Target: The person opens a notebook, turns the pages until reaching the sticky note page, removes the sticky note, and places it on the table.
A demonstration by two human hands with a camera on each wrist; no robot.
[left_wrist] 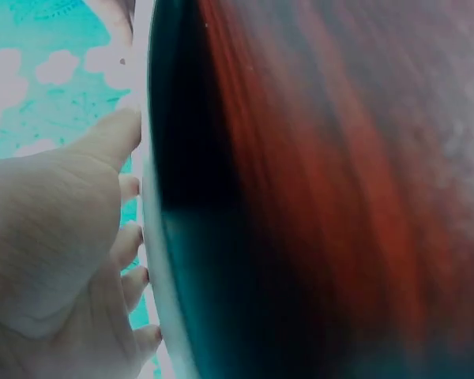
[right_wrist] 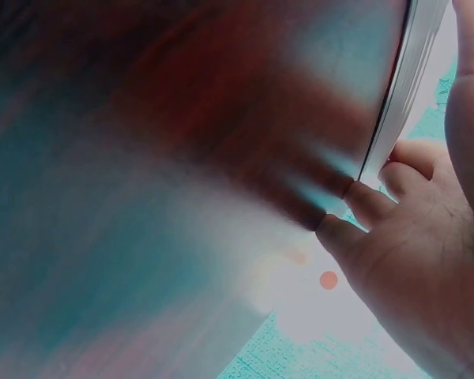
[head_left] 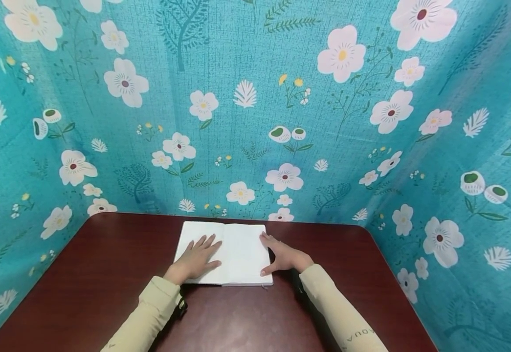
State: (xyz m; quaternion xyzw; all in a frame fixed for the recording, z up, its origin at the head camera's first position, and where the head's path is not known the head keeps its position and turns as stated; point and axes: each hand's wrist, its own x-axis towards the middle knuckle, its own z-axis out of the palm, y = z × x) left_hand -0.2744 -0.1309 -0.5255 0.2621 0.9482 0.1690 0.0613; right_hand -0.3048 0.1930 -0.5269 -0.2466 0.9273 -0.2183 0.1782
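An open notebook (head_left: 245,254) with blank white pages lies flat on a dark red-brown table (head_left: 237,318). My left hand (head_left: 197,258) rests on the left page with its fingers spread. In the left wrist view, the fingertips of that hand (left_wrist: 59,237) meet the page along the notebook's edge (left_wrist: 167,300). My right hand (head_left: 285,256) is at the notebook's right edge, thumb by the lower corner and fingers by the upper part. The right wrist view has fingertips of this hand (right_wrist: 415,245) down on the glossy tabletop beside the page block (right_wrist: 399,87).
A teal curtain (head_left: 237,127) with white flowers hangs behind the table and along both sides. The tabletop's far edge runs just beyond the notebook. A short ribbon end (head_left: 264,287) pokes out at the notebook's lower right. Dark straps or devices sit under both wrists.
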